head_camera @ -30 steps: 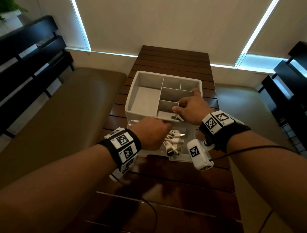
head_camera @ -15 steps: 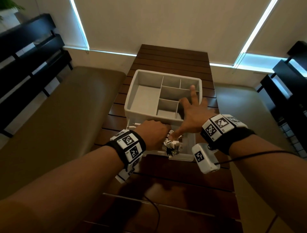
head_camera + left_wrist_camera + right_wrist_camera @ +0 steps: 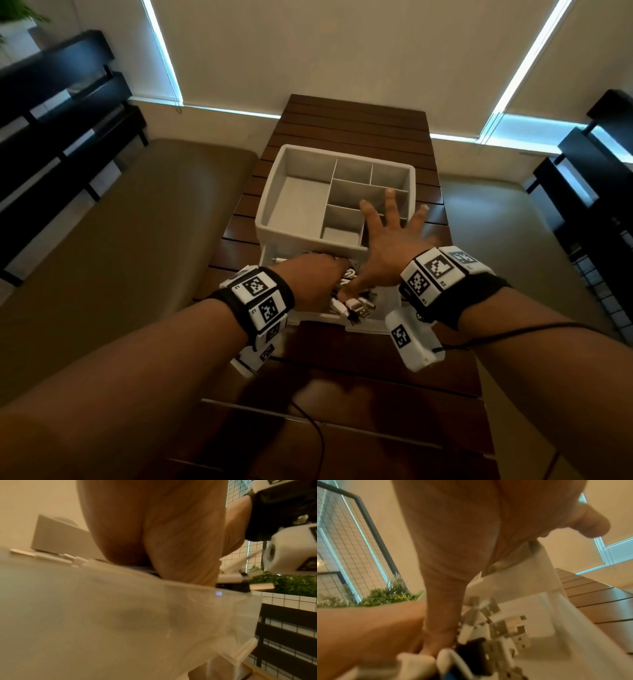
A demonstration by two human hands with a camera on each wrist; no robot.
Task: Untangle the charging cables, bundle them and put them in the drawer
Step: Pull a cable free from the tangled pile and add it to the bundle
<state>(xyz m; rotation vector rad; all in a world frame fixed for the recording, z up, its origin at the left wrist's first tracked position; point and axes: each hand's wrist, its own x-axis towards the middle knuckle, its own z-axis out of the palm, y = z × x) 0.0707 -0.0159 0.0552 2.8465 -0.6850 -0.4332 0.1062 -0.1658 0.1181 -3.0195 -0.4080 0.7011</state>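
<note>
A white organizer box (image 3: pixel 274 192) with open top compartments stands on the slatted wooden table (image 3: pixel 359 130). Its translucent drawer (image 3: pixel 366 327) is pulled out toward me. A bundle of white charging cables (image 3: pixel 356 306) lies in the drawer, plug ends sticking out to the right. My left hand (image 3: pixel 317 281) reaches down into the drawer and grips the bundle; its fingers are hidden. My right hand (image 3: pixel 387 246) hovers over the box with fingers spread straight, while its thumb (image 3: pixel 440 628) presses on the plug ends (image 3: pixel 501 626). The left wrist view shows only my palm (image 3: pixel 163 534) above the drawer front (image 3: pixel 137 615).
Padded benches flank the narrow table on both sides. Dark slatted chairs stand at the far left (image 3: pixel 61 102) and far right (image 3: pixel 596 164). A thin black cable (image 3: pixel 318 435) trails across the near table. The box's top compartments hold nothing.
My right hand left the box's divider, spread its fingers and brought its thumb down onto the plug ends. My left hand pushed the bundle a little deeper into the drawer.
</note>
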